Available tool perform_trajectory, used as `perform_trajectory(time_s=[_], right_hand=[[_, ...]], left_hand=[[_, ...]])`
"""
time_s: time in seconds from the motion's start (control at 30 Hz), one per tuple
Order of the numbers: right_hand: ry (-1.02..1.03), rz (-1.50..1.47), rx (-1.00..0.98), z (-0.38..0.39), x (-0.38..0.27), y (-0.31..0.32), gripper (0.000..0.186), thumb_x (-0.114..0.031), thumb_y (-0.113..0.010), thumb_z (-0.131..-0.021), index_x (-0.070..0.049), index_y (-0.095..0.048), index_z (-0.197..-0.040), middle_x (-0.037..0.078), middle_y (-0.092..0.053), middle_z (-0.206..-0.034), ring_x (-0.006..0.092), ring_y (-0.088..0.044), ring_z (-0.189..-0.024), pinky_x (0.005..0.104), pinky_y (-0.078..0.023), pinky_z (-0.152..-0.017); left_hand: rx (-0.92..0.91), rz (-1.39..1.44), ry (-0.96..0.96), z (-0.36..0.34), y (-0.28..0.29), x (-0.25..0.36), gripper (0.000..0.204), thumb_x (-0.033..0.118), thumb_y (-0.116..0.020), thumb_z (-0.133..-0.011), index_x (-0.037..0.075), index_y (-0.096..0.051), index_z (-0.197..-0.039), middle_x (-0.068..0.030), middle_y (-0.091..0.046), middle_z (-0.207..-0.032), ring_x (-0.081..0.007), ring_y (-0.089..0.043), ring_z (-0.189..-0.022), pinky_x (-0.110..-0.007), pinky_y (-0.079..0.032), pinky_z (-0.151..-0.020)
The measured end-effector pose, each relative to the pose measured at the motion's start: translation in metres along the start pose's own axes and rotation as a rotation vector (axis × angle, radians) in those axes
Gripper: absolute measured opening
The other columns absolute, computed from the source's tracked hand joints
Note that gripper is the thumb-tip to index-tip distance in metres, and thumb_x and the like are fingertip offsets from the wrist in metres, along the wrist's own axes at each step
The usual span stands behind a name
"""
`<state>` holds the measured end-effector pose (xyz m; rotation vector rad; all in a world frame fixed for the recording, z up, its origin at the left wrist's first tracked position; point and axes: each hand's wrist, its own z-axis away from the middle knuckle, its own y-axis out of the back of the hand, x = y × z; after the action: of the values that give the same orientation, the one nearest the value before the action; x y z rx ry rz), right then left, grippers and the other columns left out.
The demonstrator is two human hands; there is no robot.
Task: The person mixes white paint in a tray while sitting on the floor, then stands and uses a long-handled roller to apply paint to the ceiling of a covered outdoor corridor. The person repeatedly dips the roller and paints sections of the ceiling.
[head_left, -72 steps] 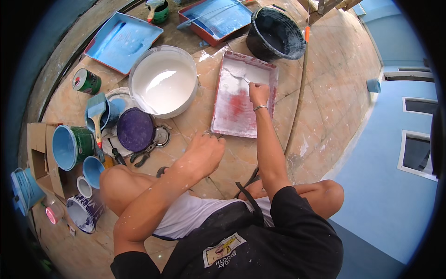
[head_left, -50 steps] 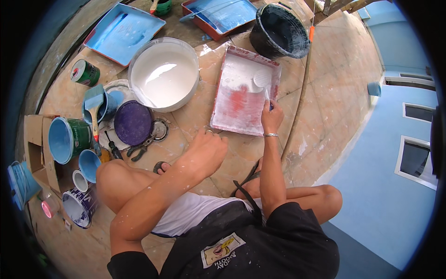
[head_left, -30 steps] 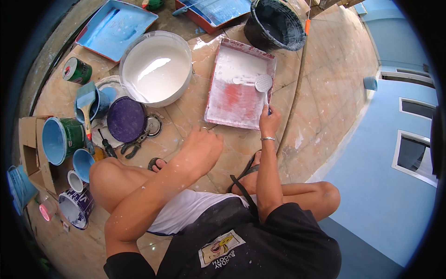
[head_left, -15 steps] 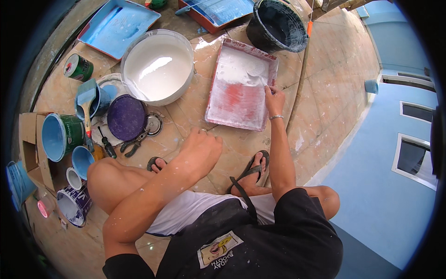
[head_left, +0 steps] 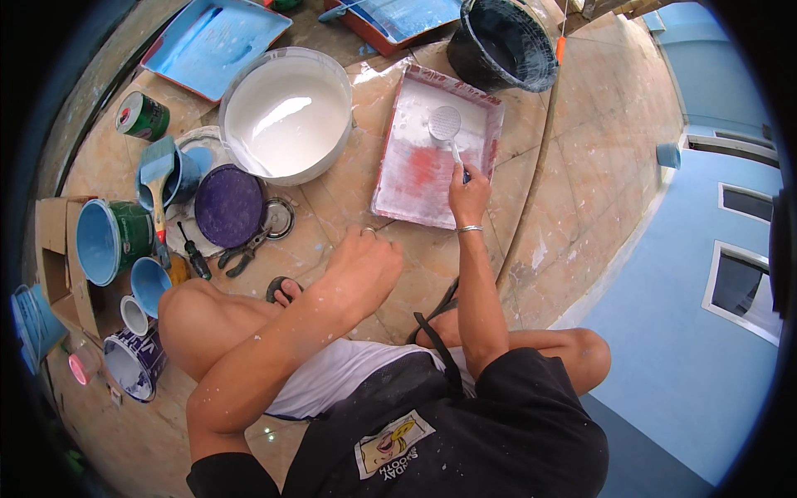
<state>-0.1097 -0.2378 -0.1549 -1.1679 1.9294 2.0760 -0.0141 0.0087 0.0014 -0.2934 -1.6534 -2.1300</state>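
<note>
My right hand (head_left: 466, 191) grips the handle of a white, round, perforated scoop (head_left: 444, 123), its head over white paint in a rectangular, red-stained tray (head_left: 398, 199). My left hand (head_left: 365, 266) hangs with curled fingers short of the tray, its back up and a ring on one finger; whether anything is inside it is hidden. Left of the tray stands a large tub of white paint (head_left: 282, 116). A purple lid (head_left: 226, 199) lies below that tub, with pliers (head_left: 241, 259) and a screwdriver (head_left: 198, 259) beside it.
Blue-stained trays (head_left: 212, 46) and a black bucket (head_left: 490, 62) lie farther back. A brush (head_left: 156, 183), small tubs (head_left: 151, 282) and a cardboard box (head_left: 54, 257) crowd the left. A long pole (head_left: 538, 174) lies right of the tray, before a blue wall (head_left: 681, 349).
My right hand and the scoop have moved about within the tray, most recently to the left. My left hand has stayed curled in nearly the same place.
</note>
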Motion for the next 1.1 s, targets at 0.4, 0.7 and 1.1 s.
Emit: perform_trajectory(time_s=[0.4, 0.7, 1.1], right_hand=[[0.057, 0.326, 0.12, -0.051, 0.051, 0.033, 0.028, -0.031, -0.066, -0.093, -0.013, -0.077, -0.112, 0.02, -0.073, -0.09, 0.0393, -0.071, -0.083, 0.0493, -0.054, -0.072], [0.301, 0.364, -0.088, -0.088, 0.063, 0.014, 0.025, -0.028, -0.069, -0.09, -0.014, -0.077, -0.11, 0.017, -0.073, -0.096, 0.0389, -0.069, -0.089, 0.0469, -0.055, -0.077], [0.216, 0.359, -0.141, -0.054, 0.071, 0.067, 0.024, -0.021, -0.069, -0.09, -0.013, -0.076, -0.112, 0.019, -0.07, -0.096, 0.0382, -0.068, -0.09, 0.0471, -0.053, -0.077]], left_hand=[[0.03, -0.039, 0.01, 0.005, -0.003, -0.004, 0.012, 0.012, -0.065, -0.084, 0.005, -0.068, -0.094, -0.013, -0.073, -0.084, -0.027, -0.071, -0.088, -0.04, -0.047, -0.084], [-0.021, -0.024, 0.015, 0.004, -0.004, -0.002, 0.013, 0.011, -0.066, -0.083, 0.004, -0.067, -0.094, -0.0133, -0.072, -0.085, -0.028, -0.07, -0.089, -0.04, -0.046, -0.085], [-0.1, -0.007, 0.016, -0.005, 0.004, 0.003, 0.017, 0.008, -0.065, -0.082, 0.003, -0.064, -0.098, -0.0147, -0.071, -0.089, -0.0297, -0.069, -0.092, -0.041, -0.046, -0.092]])
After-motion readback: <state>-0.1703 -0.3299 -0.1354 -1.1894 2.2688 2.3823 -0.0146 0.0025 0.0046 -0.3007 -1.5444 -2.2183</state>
